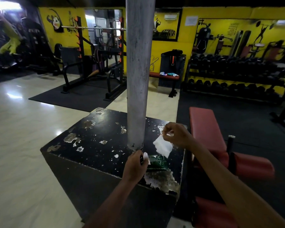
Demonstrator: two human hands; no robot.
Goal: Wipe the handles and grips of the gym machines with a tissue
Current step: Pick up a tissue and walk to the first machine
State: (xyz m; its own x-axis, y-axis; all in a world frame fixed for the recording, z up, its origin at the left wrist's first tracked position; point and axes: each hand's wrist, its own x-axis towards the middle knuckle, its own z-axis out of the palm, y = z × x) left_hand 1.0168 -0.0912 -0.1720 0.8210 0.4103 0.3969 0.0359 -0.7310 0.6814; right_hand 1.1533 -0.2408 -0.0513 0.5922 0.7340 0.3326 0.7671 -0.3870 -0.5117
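On black box (89, 137): right hand (176, 134) fingers pinch tissue (163, 146); left hand (135, 165) grips packet (156, 160).

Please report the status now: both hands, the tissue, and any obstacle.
Right hand pinches tissue, lifted above pack. Left hand holds green tissue pack on black box. Grey pillar close ahead.

A gym, no doubt: squat rack (95, 51) with a loaded bar, dumbbell rack (234, 74) along the yellow wall (189, 45), red bench (206, 127), lifter silhouettes painted up there.
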